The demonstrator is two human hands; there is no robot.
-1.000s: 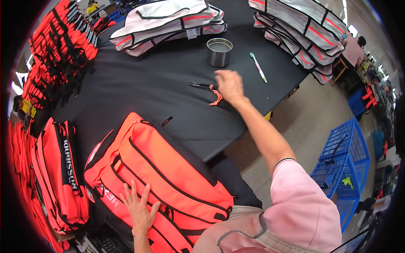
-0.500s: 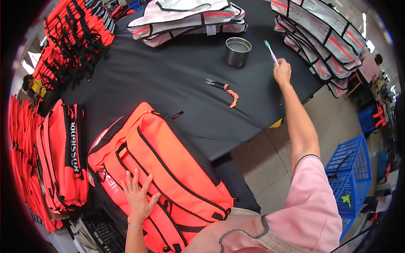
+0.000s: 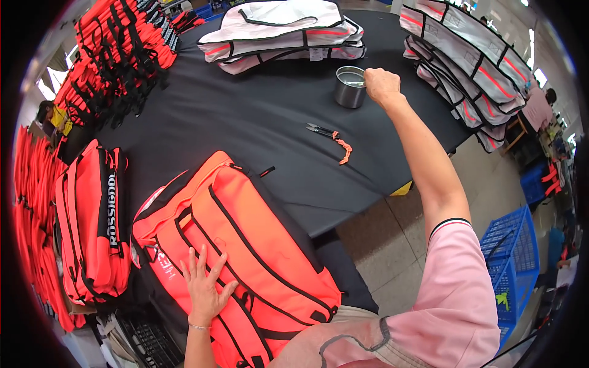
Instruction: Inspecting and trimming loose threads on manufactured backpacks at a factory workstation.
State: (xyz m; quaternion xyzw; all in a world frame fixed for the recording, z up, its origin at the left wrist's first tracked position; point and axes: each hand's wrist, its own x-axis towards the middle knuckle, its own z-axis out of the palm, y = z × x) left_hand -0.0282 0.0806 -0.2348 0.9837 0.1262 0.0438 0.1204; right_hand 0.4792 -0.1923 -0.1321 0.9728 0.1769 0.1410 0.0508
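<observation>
A bright orange-red backpack [image 3: 254, 236] with black trim lies tilted across the near edge of the black-covered table. My left hand [image 3: 207, 293] rests flat on its straps, fingers spread. Farther off, my right hand [image 3: 383, 86] is closed round a toothbrush [image 3: 359, 83], most of it hidden by the fingers. The brush's head end is down in a metal cup [image 3: 350, 95] that holds a clear liquid. Nearer than the cup lie small thread snips [image 3: 319, 129] with a knotted orange cord [image 3: 345, 151] tied on.
White bags with black edging [image 3: 279, 34] are piled at the back, with another stack [image 3: 472, 61] at the far right. Red bags [image 3: 119, 46] with black straps heap at the far left. Another red bag [image 3: 86, 227] stands left. Blue crates [image 3: 509, 264] sit on the floor, right.
My right hand has moved left with the toothbrush and lowered its head into the metal cup. The left hand stays on the backpack. The whole view has shifted slightly.
</observation>
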